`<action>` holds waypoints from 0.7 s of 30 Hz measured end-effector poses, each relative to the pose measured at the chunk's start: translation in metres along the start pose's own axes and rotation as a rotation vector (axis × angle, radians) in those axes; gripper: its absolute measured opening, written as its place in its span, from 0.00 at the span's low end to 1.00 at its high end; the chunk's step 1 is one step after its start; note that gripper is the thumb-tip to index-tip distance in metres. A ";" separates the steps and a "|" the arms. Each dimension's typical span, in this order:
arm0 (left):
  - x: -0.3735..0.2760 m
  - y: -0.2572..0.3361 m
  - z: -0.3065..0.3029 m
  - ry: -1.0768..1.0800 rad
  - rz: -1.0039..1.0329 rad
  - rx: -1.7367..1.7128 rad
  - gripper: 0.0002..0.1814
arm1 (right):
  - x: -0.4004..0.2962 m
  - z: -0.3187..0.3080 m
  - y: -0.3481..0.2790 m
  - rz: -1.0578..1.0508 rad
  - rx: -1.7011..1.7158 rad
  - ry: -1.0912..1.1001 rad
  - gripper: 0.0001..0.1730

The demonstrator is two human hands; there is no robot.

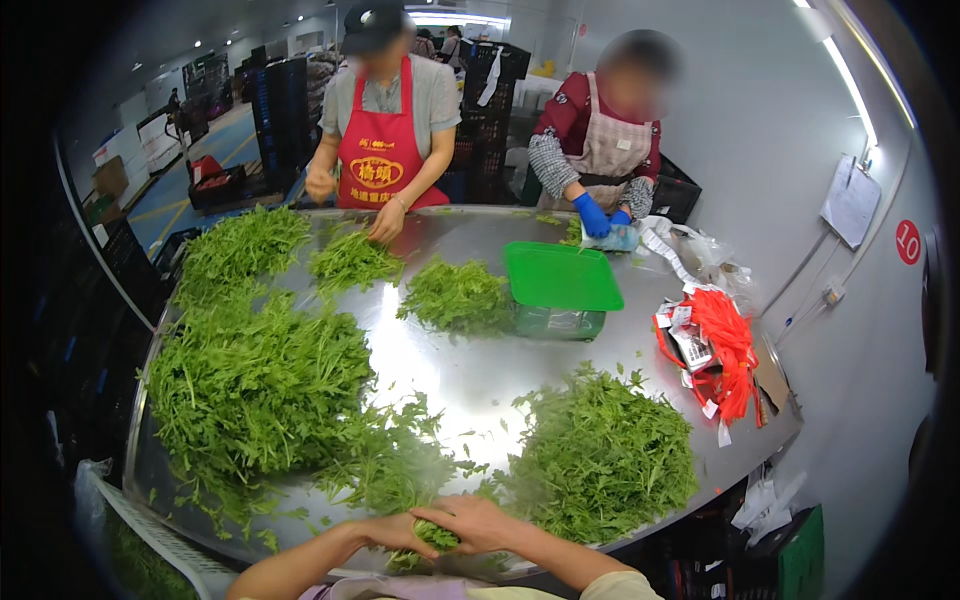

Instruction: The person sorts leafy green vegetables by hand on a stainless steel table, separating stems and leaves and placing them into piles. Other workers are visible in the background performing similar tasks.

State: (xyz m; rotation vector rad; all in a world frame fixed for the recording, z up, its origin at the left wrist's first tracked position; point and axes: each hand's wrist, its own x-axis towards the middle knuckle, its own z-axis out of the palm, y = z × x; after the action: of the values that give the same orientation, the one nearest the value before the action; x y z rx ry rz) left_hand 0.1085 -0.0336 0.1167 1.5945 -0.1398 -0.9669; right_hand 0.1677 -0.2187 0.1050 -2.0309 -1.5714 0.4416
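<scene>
Close to my body, at the near edge of the steel table (480,367), my left hand (394,534) and my right hand (474,521) meet around a small bunch of leafy greens (436,535). Their fingers partly hide it. Just beyond my hands lies a loose strand of greens (397,465), joining a large heap of greens (255,382) on the left. To the right of my right hand sits another heap of leafy greens (607,457).
Across the table, a person in a red apron (382,157) touches greens (352,259); another wears blue gloves (592,216). A green tray (562,276) rests on a scale-like base. Red tie strips (721,345) lie right; a white crate (154,536) stands lower left.
</scene>
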 end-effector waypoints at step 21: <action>-0.014 -0.041 -0.081 0.977 0.136 -0.202 0.19 | 0.207 -0.176 0.297 0.931 -0.026 0.799 0.48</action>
State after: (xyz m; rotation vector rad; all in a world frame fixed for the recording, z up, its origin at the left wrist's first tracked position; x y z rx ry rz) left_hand 0.1351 0.0480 0.0841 1.6733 0.5034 -0.0236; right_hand 0.5551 -0.1105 0.0851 -2.4126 -0.1289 -0.1019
